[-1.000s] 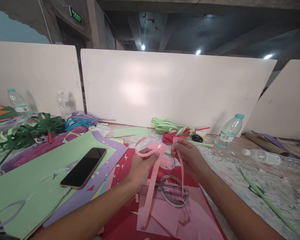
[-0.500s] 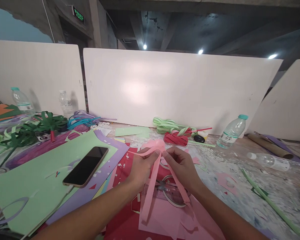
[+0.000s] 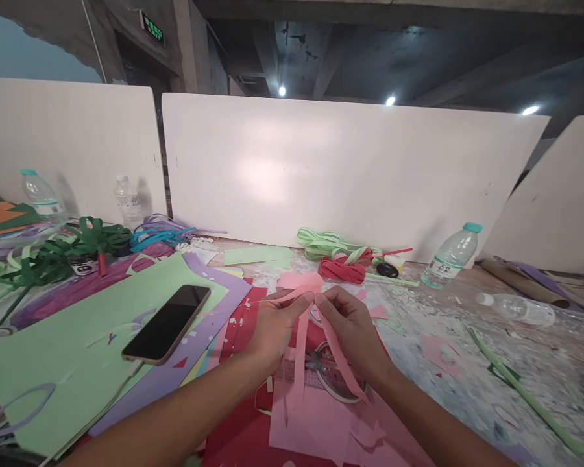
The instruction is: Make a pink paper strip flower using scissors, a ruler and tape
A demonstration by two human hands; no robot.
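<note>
A white panel (image 3: pixel 360 175) stands along the desk's (image 3: pixel 406 308) far edge. Toward the left edge lies a phone (image 3: pixel 168 324), screen up.

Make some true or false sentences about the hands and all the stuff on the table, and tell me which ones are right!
1. The left hand and the right hand both pinch pink paper strips. True.
2. The phone lies on red paper. False: it lies on green paper.
3. The right hand holds the scissors. False: they lie below the hands, and no hand holds them.
4. The white-capped bottle at the right is lying on its side. True.
5. The red bundle is nearer to the person than the hands are. False: it lies beyond the hands, towards the white board.
</note>
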